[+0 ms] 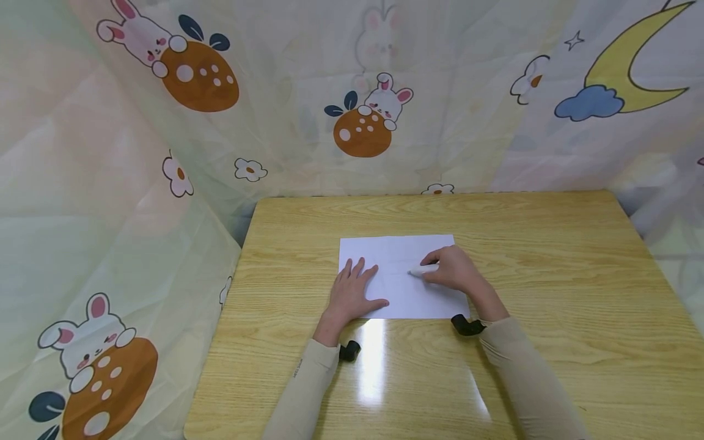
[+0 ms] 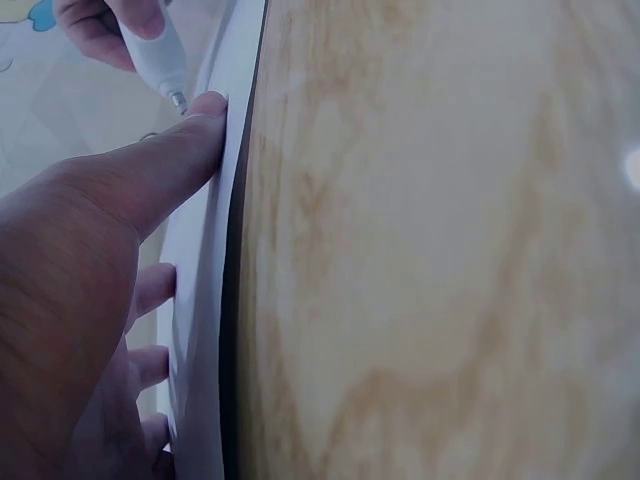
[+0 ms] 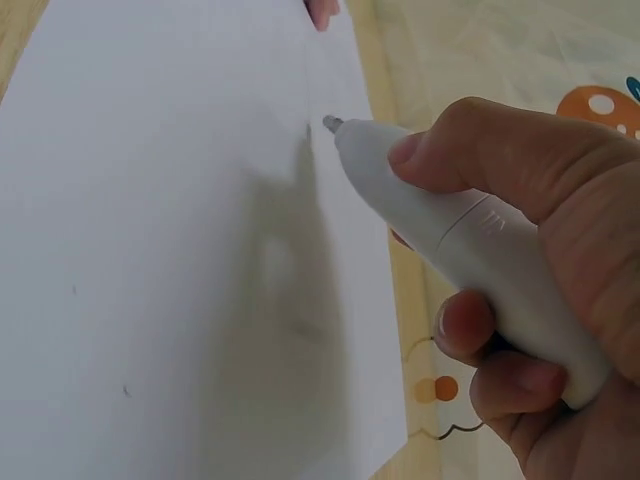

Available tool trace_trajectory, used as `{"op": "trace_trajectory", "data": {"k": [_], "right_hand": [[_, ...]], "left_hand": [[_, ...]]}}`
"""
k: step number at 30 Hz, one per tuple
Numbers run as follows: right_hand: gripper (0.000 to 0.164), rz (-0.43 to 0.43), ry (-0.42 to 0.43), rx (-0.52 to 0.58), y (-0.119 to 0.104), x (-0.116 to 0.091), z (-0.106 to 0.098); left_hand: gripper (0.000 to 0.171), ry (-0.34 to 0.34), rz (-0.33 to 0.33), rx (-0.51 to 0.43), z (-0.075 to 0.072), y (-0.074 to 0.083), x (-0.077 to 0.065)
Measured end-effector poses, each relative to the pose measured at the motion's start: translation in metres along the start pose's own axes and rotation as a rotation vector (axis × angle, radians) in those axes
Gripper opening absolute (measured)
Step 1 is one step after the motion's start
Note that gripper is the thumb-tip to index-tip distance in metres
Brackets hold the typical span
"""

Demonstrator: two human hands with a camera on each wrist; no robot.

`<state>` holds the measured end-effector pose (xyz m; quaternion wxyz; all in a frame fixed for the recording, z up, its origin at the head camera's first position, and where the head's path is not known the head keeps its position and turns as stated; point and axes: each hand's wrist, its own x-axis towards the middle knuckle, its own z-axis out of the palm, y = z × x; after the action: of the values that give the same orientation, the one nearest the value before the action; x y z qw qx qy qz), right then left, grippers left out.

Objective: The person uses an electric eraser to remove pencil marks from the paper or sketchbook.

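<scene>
A white sheet of paper [image 1: 398, 293] lies on the wooden table, with a few small dark marks showing on it in the right wrist view. My left hand [image 1: 351, 294] rests spread on the sheet's left part, thumb near the front edge. My right hand [image 1: 455, 270], over the right part, grips a thick white pen-shaped electric eraser [image 3: 470, 230] with a narrow metal tip. That tip points left and down, close over the paper, and a shadow falls below it. In the left wrist view the eraser's tip appears just beyond my left thumb [image 2: 150, 170].
The wooden table [image 1: 577, 275] extends around the sheet on all sides. Behind it and at the left hangs a cloth [image 1: 286, 91] printed with rabbits, flowers and a moon. Black wrist pieces [image 1: 466, 326] sit by both sleeves.
</scene>
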<state>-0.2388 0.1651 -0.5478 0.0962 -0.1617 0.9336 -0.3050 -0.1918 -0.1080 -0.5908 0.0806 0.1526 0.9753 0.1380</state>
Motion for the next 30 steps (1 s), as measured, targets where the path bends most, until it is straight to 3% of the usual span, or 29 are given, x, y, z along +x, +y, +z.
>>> {"op": "trace_trajectory", "data": {"k": [21,30], "right_hand": [[0.021,-0.021,-0.034,0.005,-0.0079,0.0076,0.0055],[0.023,0.014,-0.027,-0.018,-0.0037,0.0043,0.0023]], "left_hand": [[0.090,-0.003,-0.003,0.000,-0.0002,-0.0007,-0.0001],[0.091,-0.003,0.001,-0.001,0.0010,-0.0030,0.0000]]}}
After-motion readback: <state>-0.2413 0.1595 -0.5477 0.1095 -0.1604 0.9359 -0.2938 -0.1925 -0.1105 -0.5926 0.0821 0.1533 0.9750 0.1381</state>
